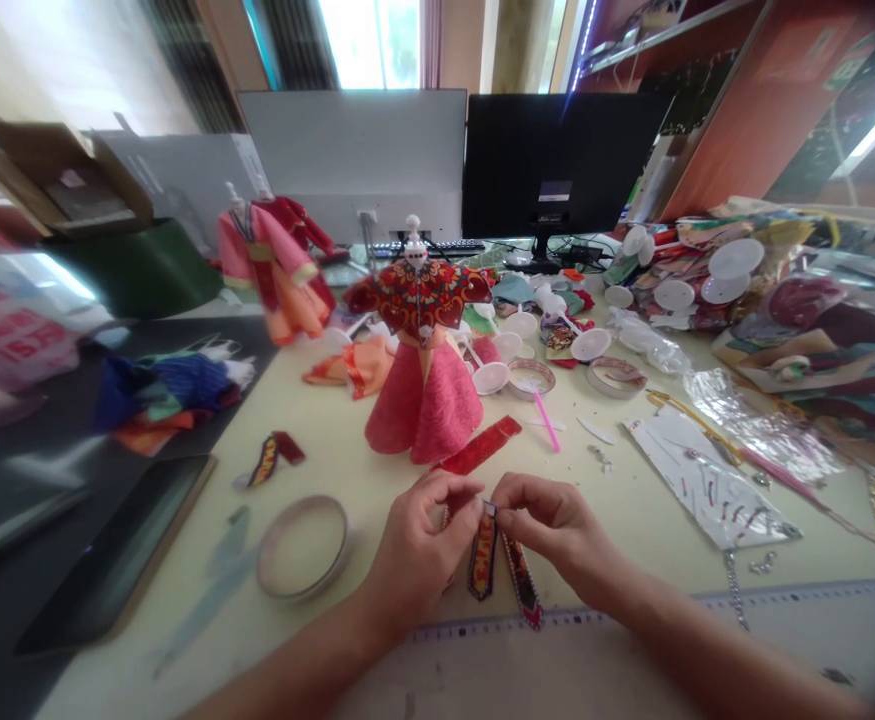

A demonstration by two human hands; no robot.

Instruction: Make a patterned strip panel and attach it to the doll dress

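Over the front middle of the table, my left hand (429, 540) and my right hand (561, 530) meet, both closed in a pinch. Between their fingertips is the top of a patterned fabric trim (483, 560), from which pointed, dark-edged strips hang down. Its upper end is partly hidden by my fingers. Just beyond my hands lies a flat red strip (478, 447). Behind that stands a doll-sized form in a red floral collar (416, 295) and a pink skirt (426, 400).
A tape roll (303, 548) and a dark tablet (118, 555) lie to the left. Along the front edge runs a ruler (594, 617). A white card with small pins (707, 480) lies to the right. Monitors (557, 165), fabric and white stands crowd the back.
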